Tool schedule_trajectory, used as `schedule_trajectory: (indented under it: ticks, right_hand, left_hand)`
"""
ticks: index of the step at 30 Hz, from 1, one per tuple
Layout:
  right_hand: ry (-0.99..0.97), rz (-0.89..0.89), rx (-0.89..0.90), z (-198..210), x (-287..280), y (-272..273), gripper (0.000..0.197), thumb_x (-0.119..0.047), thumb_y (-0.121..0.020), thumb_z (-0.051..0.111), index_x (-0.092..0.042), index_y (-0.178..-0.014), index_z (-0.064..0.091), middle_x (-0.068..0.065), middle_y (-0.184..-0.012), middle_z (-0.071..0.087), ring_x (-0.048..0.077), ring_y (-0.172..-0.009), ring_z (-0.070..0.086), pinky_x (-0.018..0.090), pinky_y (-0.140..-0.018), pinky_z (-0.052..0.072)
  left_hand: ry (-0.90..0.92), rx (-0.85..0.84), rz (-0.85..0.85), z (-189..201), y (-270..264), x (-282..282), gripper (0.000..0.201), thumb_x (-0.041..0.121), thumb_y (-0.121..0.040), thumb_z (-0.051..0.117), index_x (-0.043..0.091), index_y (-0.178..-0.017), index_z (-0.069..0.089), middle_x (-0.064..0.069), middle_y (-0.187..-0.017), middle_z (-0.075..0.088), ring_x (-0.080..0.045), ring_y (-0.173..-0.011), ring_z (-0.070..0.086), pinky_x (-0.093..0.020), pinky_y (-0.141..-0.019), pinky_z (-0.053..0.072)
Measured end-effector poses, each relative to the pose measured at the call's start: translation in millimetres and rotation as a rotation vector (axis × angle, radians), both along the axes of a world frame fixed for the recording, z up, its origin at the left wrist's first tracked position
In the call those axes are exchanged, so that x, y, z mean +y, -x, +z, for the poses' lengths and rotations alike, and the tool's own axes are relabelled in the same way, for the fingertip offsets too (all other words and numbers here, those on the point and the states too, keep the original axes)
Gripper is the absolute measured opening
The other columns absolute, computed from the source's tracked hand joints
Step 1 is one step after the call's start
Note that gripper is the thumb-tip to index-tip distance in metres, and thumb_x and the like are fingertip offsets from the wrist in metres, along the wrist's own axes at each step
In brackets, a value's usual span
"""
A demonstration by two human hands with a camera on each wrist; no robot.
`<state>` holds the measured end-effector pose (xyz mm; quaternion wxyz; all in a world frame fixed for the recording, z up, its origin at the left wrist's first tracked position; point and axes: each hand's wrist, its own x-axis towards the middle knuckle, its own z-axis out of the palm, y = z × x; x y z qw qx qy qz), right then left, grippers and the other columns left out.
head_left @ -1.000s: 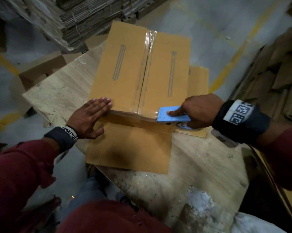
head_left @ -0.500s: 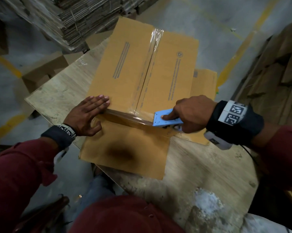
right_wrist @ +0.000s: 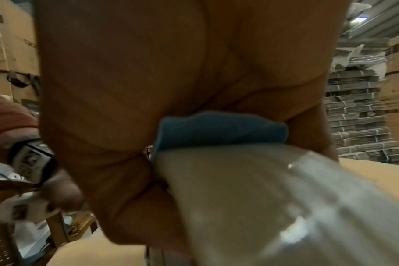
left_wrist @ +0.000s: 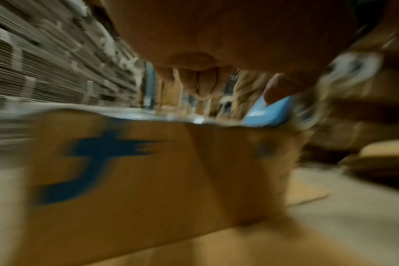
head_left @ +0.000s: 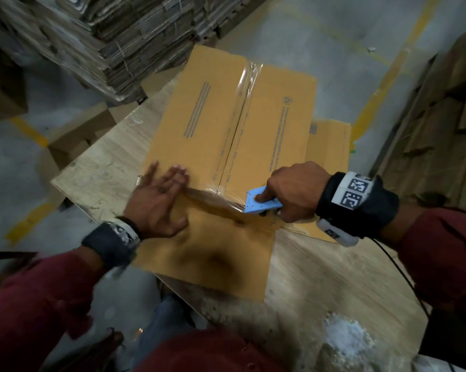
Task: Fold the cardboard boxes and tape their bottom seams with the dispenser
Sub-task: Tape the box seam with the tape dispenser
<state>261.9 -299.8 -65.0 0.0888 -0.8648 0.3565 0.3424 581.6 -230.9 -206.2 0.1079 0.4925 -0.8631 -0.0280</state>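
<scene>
**A:** Where's the box (head_left: 234, 122)?

**B:** On the wooden table (head_left: 320, 285), bottom side up, flaps closed. Clear tape (head_left: 246, 76) runs down the centre seam and over the near edge. Under the box lie flat cardboard sheets (head_left: 213, 253), one sticking out toward the person, another out to the right.

**A:** And the dispenser (head_left: 261, 201)?

**B:** Blue, at the near right edge of the box, in the right hand (head_left: 293, 191). The fingers are wrapped round its handle and the index finger lies along the blue plate. A stretch of tape spans from its front to the box's near face. The right wrist view shows the blue body (right_wrist: 221, 131) tucked in the palm, with the shiny roll just below it.

**A:** Left hand (head_left: 156, 202)?

**B:** Fingers straight and spread, laid flat at the near left edge of the box, thumb down against the near face. It grips nothing. It's blurred, so I can't say how firmly it presses.

**A:** Anything from the left wrist?

**B:** Very smeared. The near face of the box (left_wrist: 148, 171) with a blue printed mark, and a corner of the dispenser (left_wrist: 264, 115) beyond.

**A:** Surroundings?

**B:** Bundled stacks of flat cardboard (head_left: 113, 38) beyond the table on a grey floor with yellow lines.
</scene>
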Motion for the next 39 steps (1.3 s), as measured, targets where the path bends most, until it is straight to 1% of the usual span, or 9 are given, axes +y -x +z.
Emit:
schedule_trajectory:
  ticks: [4,7,12,16,28,30,33,36,39]
  right_hand:
    - [0.019,-0.003,-0.048,-1.8,8.5,4.5,0.056,-0.051,-0.088,0.059,-0.048,-0.143,0.052,0.000,-0.117,0.060,0.031,-0.097,0.065,0.033,-0.068,0.041]
    - [0.054,-0.050,-0.071,-3.5,11.9,5.4,0.052,-0.058,-0.089,0.056,-0.047,-0.140,0.054,0.000,-0.116,0.061,0.030,-0.097,0.066,0.033,-0.069,0.042]
    - [0.067,-0.119,-0.100,-2.5,17.9,7.7,0.047,-0.054,-0.093,0.060,-0.040,-0.137,0.057,0.003,-0.122,0.062,0.030,-0.102,0.065,0.037,-0.078,0.052]
    - [0.021,-0.131,-0.089,5.8,15.0,27.4,0.054,-0.047,-0.094,0.062,-0.043,-0.147,0.048,0.002,-0.122,0.062,0.025,-0.084,0.052,0.033,-0.067,0.044]
    - [0.069,-0.185,-0.139,11.6,29.7,81.1,0.057,-0.046,-0.096,0.060,-0.062,-0.145,0.037,-0.007,-0.108,0.055,0.019,-0.082,0.048,0.028,-0.054,0.036]
    - [0.049,-0.198,-0.135,16.8,28.8,102.0,0.056,-0.049,-0.093,0.062,-0.063,-0.143,0.040,-0.006,-0.112,0.060,0.022,-0.089,0.056,0.029,-0.059,0.044]
    - [0.051,-0.267,-0.036,29.4,29.5,150.9,0.057,-0.061,-0.085,0.063,-0.067,-0.138,0.043,-0.005,-0.112,0.066,0.024,-0.101,0.065,0.036,-0.079,0.057]
    - [0.032,-0.372,-0.022,29.9,44.5,179.0,0.056,-0.065,-0.085,0.062,-0.069,-0.137,0.041,-0.009,-0.090,0.053,0.021,-0.082,0.057,0.039,-0.076,0.056]
    - [0.027,-0.406,-0.040,17.4,52.6,184.7,0.056,-0.061,-0.087,0.063,-0.068,-0.138,0.042,-0.011,-0.083,0.045,0.018,-0.076,0.051,0.039,-0.076,0.057]
  left_hand:
    - [-0.094,0.048,-0.080,2.5,114.7,23.0,0.101,0.061,-0.080,0.057,0.000,-0.157,0.034,-0.018,-0.165,0.031,-0.030,-0.156,0.026,-0.053,-0.127,0.017]
    - [-0.175,-0.013,0.006,-10.4,146.3,23.4,0.106,0.061,-0.081,0.052,-0.001,-0.161,0.022,-0.018,-0.167,0.027,-0.029,-0.157,0.021,-0.048,-0.129,0.015]
    - [-0.151,-0.013,-0.011,-18.3,141.1,19.6,0.101,0.053,-0.081,0.055,-0.002,-0.159,0.024,-0.020,-0.163,0.035,-0.030,-0.153,0.032,-0.046,-0.126,0.026]
    - [-0.111,-0.021,-0.025,-25.2,137.7,17.4,0.107,0.053,-0.079,0.064,0.001,-0.162,0.019,-0.016,-0.166,0.031,-0.028,-0.154,0.030,-0.043,-0.126,0.025]
    - [-0.104,-0.093,-0.027,-22.2,138.0,17.1,0.102,0.055,-0.082,0.063,0.007,-0.163,0.023,-0.010,-0.169,0.027,-0.023,-0.156,0.025,-0.043,-0.127,0.023]
    - [-0.103,-0.099,-0.027,-22.6,137.9,17.0,0.101,0.055,-0.082,0.063,0.008,-0.163,0.024,-0.010,-0.169,0.027,-0.023,-0.156,0.024,-0.043,-0.127,0.022]
    - [-0.105,-0.088,-0.015,-23.1,139.5,16.9,0.101,0.055,-0.082,0.063,0.009,-0.163,0.024,-0.009,-0.169,0.026,-0.023,-0.157,0.023,-0.044,-0.127,0.023]
    - [-0.121,-0.083,-0.020,-25.9,139.2,16.0,0.102,0.056,-0.082,0.064,0.010,-0.164,0.023,-0.009,-0.170,0.023,-0.023,-0.157,0.022,-0.045,-0.127,0.021]
    - [-0.122,-0.109,-0.030,-27.4,137.5,15.6,0.103,0.055,-0.082,0.064,0.010,-0.164,0.021,-0.008,-0.170,0.021,-0.022,-0.158,0.020,-0.045,-0.128,0.019]
